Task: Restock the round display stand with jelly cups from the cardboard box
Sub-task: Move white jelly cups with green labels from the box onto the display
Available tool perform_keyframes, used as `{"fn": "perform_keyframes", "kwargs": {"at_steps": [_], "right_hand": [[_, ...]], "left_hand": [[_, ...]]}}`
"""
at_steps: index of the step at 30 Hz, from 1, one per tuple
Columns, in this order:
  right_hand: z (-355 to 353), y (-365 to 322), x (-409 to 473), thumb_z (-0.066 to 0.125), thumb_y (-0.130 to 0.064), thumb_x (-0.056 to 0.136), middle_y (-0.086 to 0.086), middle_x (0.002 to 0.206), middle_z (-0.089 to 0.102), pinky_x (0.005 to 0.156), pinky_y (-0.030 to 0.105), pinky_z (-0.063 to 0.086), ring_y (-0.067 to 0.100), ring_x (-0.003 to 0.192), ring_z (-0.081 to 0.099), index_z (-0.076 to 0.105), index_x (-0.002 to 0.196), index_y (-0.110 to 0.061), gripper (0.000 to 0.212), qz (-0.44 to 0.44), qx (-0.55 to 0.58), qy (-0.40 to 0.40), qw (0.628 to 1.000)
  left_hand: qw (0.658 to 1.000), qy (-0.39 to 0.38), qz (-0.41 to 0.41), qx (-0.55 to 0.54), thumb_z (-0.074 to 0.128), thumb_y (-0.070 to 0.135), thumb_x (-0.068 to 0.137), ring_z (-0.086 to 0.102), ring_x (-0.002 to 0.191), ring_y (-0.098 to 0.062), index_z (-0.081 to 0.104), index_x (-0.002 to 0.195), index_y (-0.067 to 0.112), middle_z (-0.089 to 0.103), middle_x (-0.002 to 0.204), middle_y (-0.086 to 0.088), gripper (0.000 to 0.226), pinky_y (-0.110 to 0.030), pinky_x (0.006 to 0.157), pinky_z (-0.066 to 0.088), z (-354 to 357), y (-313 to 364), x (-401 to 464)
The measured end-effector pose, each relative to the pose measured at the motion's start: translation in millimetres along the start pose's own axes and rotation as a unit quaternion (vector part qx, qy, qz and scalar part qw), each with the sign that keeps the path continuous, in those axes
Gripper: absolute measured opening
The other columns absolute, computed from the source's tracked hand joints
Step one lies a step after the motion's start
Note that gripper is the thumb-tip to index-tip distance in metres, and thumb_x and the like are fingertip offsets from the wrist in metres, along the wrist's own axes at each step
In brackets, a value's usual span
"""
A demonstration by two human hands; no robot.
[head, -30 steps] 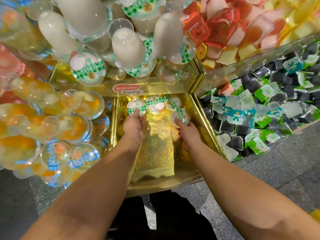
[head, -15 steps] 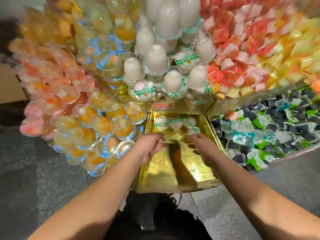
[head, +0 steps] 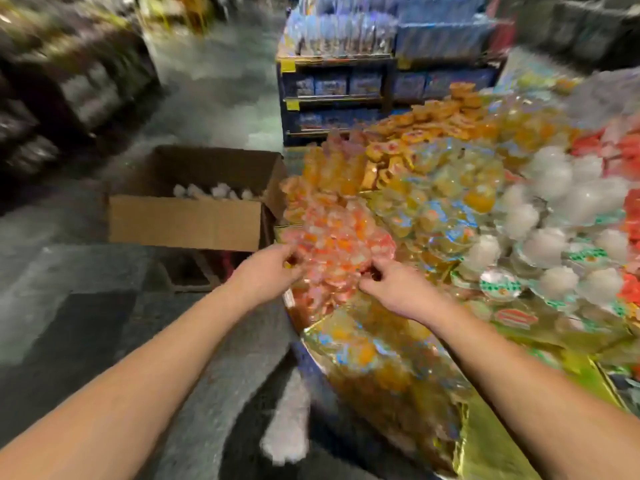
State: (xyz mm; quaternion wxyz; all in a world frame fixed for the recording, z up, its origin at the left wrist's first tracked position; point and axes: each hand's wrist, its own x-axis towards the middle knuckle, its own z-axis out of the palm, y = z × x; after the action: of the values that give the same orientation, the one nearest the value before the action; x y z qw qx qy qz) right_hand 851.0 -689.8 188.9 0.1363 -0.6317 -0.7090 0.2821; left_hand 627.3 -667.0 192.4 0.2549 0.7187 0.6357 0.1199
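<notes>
Both hands sit mid-frame over the pink jelly cups [head: 332, 244] at the near edge of the round display stand [head: 398, 368]: the left hand [head: 263, 275] and right hand [head: 391, 289] are held apart, fingers loosely curled, and through the blur I cannot tell whether either holds anything. The cardboard box [head: 187, 220] stands open at centre left on the floor, white jelly cups [head: 214, 192] showing inside, while more white ones [head: 554, 244] crowd the stand at right.

Both hands have left the gold tray with the green-lidded cups: the left hand [head: 266, 271] and right hand [head: 398, 289] now hang empty-looking, fingers curled, before the pink cups [head: 332, 237]. The view has swung left, bringing the box [head: 187, 221] into sight, blurred.
</notes>
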Motion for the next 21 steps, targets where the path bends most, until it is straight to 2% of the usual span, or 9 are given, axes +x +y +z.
{"fn": "perform_keyframes", "kwargs": {"at_steps": [2,5,9,13,15,19,21], "right_hand": [[25.5,-47.2,24.5,0.057,-0.025,0.095,0.012,0.106,0.065,0.073,0.031,0.034,0.026,0.101,0.060,0.063,0.112,-0.007,0.025,-0.033,-0.016,-0.005,0.999],[62.9,-100.7,64.6,0.059,-0.029,0.093,0.011,0.101,0.065,0.073,0.032,0.037,0.026,0.096,0.060,0.063,0.107,-0.009,0.024,-0.067,-0.023,-0.030,0.997],[98.1,-150.2,121.7,0.058,-0.038,0.094,0.006,0.115,0.066,0.077,0.029,0.041,0.026,0.110,0.061,0.062,0.119,-0.017,0.033,-0.095,-0.057,-0.060,0.992],[122.1,-181.7,190.4,0.056,-0.037,0.096,0.006,0.120,0.064,0.074,0.027,0.040,0.024,0.109,0.060,0.060,0.120,-0.014,0.034,-0.100,-0.080,-0.079,0.989],[136.5,-193.8,231.7,0.055,-0.037,0.095,0.008,0.118,0.064,0.074,0.027,0.042,0.025,0.105,0.061,0.060,0.117,-0.012,0.033,-0.102,-0.083,-0.088,0.987],[160.7,-213.5,324.9,0.051,-0.036,0.095,0.007,0.119,0.062,0.084,0.029,0.044,0.026,0.106,0.059,0.059,0.118,-0.012,0.034,-0.102,-0.082,-0.118,0.984],[169.2,-219.3,372.4,0.049,-0.040,0.094,0.003,0.109,0.062,0.079,0.026,0.041,0.021,0.099,0.058,0.059,0.109,-0.018,0.028,-0.094,-0.073,-0.134,0.984]], "left_hand": [[0.999,0.020,-0.020,0.035,0.059,0.038,0.093,0.060,0.108,-0.024,0.066,0.111,0.015,0.065,0.116,-0.006,0.029,-0.030,0.088,0.045,-35.0,-45.5,-6.4],[0.996,0.030,-0.059,0.057,0.059,0.040,0.093,0.061,0.107,-0.024,0.066,0.113,0.015,0.065,0.118,-0.006,0.032,-0.029,0.088,0.045,-73.6,-106.4,-7.1],[0.994,0.033,-0.094,0.049,0.056,0.039,0.095,0.061,0.103,-0.021,0.065,0.114,0.016,0.066,0.115,-0.004,0.031,-0.028,0.082,0.044,-112.2,-166.8,11.5],[0.991,0.043,-0.115,0.049,0.056,0.037,0.095,0.059,0.096,-0.019,0.065,0.110,0.017,0.066,0.112,-0.002,0.026,-0.028,0.080,0.046,-137.0,-214.7,51.4],[0.990,0.041,-0.128,0.049,0.056,0.036,0.095,0.059,0.099,-0.020,0.065,0.110,0.018,0.066,0.113,-0.002,0.026,-0.029,0.082,0.046,-146.1,-239.7,78.4],[0.985,0.026,-0.161,0.056,0.056,0.035,0.095,0.061,0.102,-0.021,0.065,0.112,0.017,0.066,0.115,-0.004,0.027,-0.030,0.083,0.047,-166.3,-292.0,147.1],[0.982,0.018,-0.180,0.062,0.054,0.036,0.096,0.060,0.100,-0.020,0.064,0.112,0.018,0.065,0.114,-0.002,0.026,-0.030,0.082,0.047,-178.7,-317.4,183.8]]}}
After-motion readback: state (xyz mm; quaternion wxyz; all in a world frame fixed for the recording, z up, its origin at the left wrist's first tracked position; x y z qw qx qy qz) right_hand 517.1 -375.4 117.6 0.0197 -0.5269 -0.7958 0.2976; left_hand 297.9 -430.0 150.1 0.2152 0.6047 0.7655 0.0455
